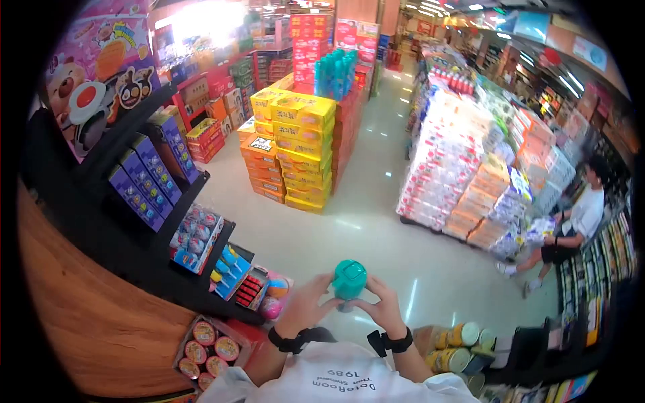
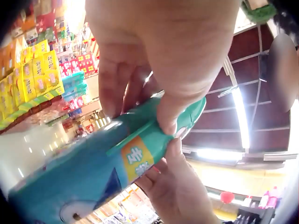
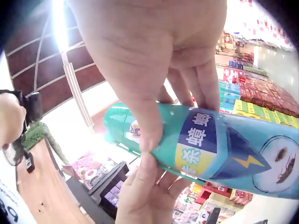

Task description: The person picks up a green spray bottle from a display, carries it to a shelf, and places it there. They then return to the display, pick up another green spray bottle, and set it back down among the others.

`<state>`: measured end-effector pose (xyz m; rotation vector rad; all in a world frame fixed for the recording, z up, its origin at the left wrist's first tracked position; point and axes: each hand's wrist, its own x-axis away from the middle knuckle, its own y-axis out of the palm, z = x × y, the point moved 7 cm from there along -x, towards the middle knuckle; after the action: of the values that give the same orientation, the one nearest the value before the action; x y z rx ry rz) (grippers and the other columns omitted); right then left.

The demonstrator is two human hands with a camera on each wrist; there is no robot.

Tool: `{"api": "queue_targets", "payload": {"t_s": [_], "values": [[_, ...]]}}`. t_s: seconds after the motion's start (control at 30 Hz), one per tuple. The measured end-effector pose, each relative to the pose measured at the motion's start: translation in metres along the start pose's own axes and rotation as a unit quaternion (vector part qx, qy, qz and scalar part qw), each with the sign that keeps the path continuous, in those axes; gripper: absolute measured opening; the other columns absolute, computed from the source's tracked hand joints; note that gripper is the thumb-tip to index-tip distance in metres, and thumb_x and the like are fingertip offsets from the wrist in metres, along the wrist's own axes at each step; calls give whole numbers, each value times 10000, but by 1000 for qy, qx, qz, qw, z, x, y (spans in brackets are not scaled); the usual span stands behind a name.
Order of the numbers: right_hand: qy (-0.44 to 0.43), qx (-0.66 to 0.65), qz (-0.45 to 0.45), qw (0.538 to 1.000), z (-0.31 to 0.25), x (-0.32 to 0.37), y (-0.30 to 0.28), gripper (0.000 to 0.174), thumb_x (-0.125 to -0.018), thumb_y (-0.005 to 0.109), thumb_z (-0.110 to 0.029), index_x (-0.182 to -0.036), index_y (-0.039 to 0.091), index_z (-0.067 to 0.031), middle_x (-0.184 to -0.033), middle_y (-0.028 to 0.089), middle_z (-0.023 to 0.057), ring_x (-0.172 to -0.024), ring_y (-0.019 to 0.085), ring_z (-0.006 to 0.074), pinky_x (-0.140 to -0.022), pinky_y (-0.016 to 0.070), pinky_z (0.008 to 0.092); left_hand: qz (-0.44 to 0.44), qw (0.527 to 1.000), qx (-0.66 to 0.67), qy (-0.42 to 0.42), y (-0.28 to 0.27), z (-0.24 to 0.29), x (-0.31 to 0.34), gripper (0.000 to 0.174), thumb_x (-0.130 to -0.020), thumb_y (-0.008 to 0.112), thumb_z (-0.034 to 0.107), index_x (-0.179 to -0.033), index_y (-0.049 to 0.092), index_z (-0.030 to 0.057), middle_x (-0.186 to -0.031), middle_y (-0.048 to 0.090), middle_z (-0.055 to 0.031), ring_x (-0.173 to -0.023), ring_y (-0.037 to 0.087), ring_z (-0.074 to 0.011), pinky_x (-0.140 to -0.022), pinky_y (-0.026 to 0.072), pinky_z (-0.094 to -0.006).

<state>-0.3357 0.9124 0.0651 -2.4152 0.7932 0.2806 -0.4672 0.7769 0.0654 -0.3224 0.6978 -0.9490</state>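
A teal can (image 1: pixel 350 278) is gripped between left hand (image 1: pixel 306 303) and right hand (image 1: pixel 385 309).

Yellow cartons (image 1: pixel 308 151): stacked on the shiny floor (image 1: pixel 366 235), orange cartons (image 1: pixel 263 164) beside them.
Teal containers (image 1: pixel 335 74): grouped upright behind that yellow stack.
Purple boxes (image 1: pixel 144 181): lined up on a black shelf (image 1: pixel 127 252).
Shopper (image 1: pixel 588 213): white top, dark shorts, near piled wrapped packs (image 1: pixel 440 161).
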Motion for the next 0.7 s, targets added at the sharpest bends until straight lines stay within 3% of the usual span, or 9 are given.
{"api": "queue_targets", "payload": {"t_s": [0.23, 0.33, 0.43, 0.53, 0.63, 0.7], "values": [[6, -8, 22, 1000, 45, -141, 3, 586, -764, 902, -124, -1296, 678, -24, -1252, 713, 147, -1128, 703, 298, -976, 557, 390, -2, 999, -19, 45, -38, -64, -135, 609, -896, 807, 243, -1403, 564, 7, -1254, 644, -176, -958, 711, -325, -812, 599, -393], [-18, -35, 37, 999, 47, -197, 8, 527, -738, 914, -90, -1211, 698, -2, -1144, 731, 131, -1041, 712, 272, -932, 563, 369, 20, 998, -40, 42, -50, -93, -173, 612, -902, 801, 252, -1407, 560, 4, -1268, 642, -184, -946, 719, -333, -818, 600, -396], [-21, -45, -14, 999, 73, -248, 23, 617, -753, 905, -116, -1313, 670, -9, -1230, 716, 168, -1119, 711, 306, -977, 560, 385, 32, 999, -29, -15, -61, -126, -200, 618, -897, 806, 258, -1408, 562, 9, -1276, 638, -199, -957, 717, -339, -823, 597, -401], [-37, -72, -58, 995, 100, -300, 44, 636, -739, 906, -109, -1318, 666, -1, -1235, 715, 186, -1135, 708, 324, -975, 561, 392, 76, 995, -36, -53, -75, -159, -223, 639, -877, 826, 242, -1411, 561, 11, -1274, 637, -213, -961, 708, -342, -821, 590, -402], [-49, -110, -65, 991, 132, -353, 63, 595, -733, 928, -99, -1275, 698, -15, -1231, 729, 141, -1128, 716, 273, -988, 559, 380, 105, 990, -52, -78, -85, -197, -248, 709, -911, 776, 280, -1503, 482, 21, -1286, 629, -203, -1025, 666, -365, -881, 556, -425], [-42, -114, -99, 988, 143, -390, 73, 616, -740, 927, -109, -1301, 689, -18, -1256, 724, 142, -1146, 713, 271, -1001, 554, 384, 110, 987, -67, -93, -92, -226, -270, 697, -893, 796, 245, -1476, 499, 2, -1282, 632, -202, -999, 674, -353, -860, 561, -417]]}}
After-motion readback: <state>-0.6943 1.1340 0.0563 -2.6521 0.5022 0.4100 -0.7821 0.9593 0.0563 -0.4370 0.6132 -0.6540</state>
